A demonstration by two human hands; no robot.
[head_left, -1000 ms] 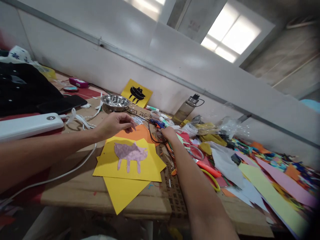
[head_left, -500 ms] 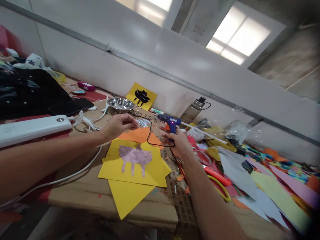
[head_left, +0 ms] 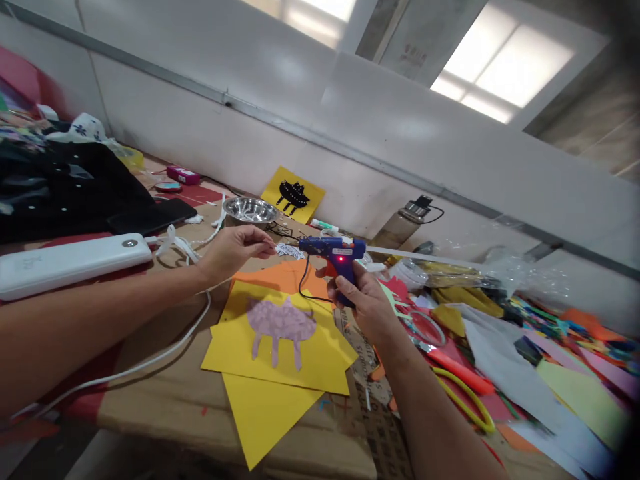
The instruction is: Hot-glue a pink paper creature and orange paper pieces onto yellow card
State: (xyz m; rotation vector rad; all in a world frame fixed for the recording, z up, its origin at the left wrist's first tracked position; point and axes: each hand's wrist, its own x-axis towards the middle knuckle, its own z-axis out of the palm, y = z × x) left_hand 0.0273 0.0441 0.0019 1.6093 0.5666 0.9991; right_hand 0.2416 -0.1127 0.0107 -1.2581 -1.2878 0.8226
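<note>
My right hand (head_left: 363, 297) is wrapped round the handle of a blue glue gun (head_left: 333, 250). Its red light glows, a long glue stick sticks out of the back, and the nozzle points left. Just left of the nozzle, my left hand (head_left: 240, 250) has thumb and fingers pinched together; whatever is between them is too small to make out. Below both hands lies a purple paper cutout (head_left: 283, 323) with three legs, on stacked yellow sheets (head_left: 235, 363). Orange paper (head_left: 265, 275) shows behind them. A black-and-white patterned piece (head_left: 290, 250) lies just beyond my left fingertips.
A steel bowl (head_left: 250, 210) and a yellow card (head_left: 315, 200) with a black cutout stand near the wall. On the left are a white power strip (head_left: 75, 263) and cord. A bottle (head_left: 400, 227), scissors (head_left: 465, 373) and paper scraps crowd the right.
The glue gun has turned level and come left, its nozzle now close to my left fingertips. My left hand stays pinched. The whole view has shifted slightly.
</note>
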